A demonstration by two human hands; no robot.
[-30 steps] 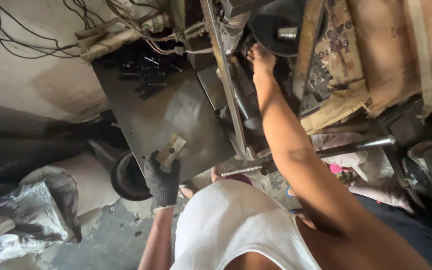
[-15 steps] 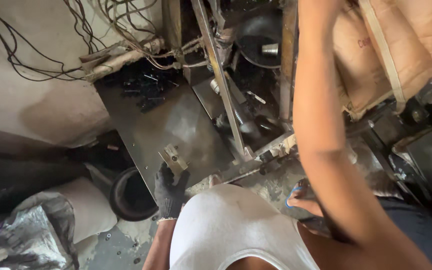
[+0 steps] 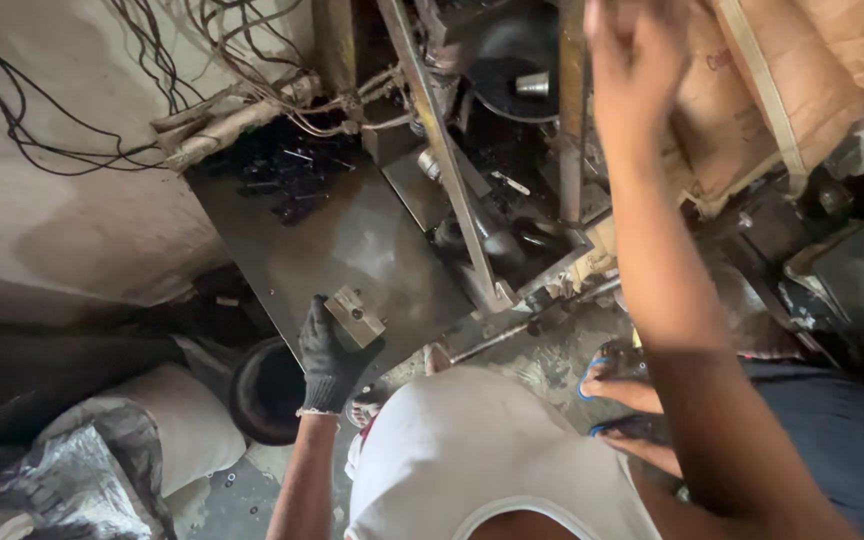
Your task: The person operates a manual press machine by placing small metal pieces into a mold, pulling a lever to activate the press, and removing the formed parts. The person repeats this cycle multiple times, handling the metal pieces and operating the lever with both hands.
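small pale metal block [image 3: 355,317] shown at near edge of dark steel plate [image 3: 352,240], gripped by left hand [image 3: 330,355] in black glove, fingers closed around its lower side. right hand [image 3: 635,55] raised high near upright metal bar [image 3: 571,110], blurred; grip cannot be told. black round tub [image 3: 264,390] seen below plate, tangled wires [image 3: 152,60] above.

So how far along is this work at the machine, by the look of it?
Hard to call anything finished. In hand: the gloved left hand grips a small metal block over the dark steel plate, while the bare right hand is raised by the machine's frame. Left, probably: the block is not yet seated anywhere, and loose dark parts lie at the plate's far end.
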